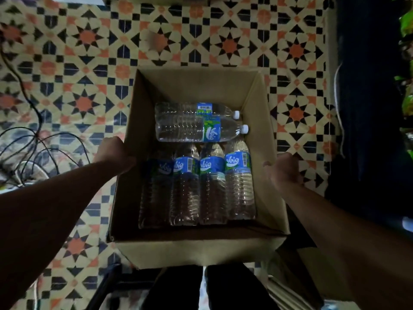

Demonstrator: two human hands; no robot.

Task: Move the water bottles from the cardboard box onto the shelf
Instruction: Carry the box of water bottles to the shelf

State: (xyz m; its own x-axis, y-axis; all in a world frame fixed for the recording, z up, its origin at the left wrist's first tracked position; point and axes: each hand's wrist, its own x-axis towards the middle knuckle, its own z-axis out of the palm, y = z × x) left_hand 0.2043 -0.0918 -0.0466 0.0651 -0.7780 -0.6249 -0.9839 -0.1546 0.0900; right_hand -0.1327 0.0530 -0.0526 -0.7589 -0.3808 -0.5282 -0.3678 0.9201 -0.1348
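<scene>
Right, my left hand (pixel 114 156) and right hand (pixel 283 171) each clutch a side wall of the box (pixel 194 249); six bottles (pixel 187 189) lie loose inside. Tilt it, and I reckon they'll roll and wrench my grip.

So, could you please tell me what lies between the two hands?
In the head view, the cardboard box fills the gap between left hand and right hand, with four water bottles side by side inside.
</scene>
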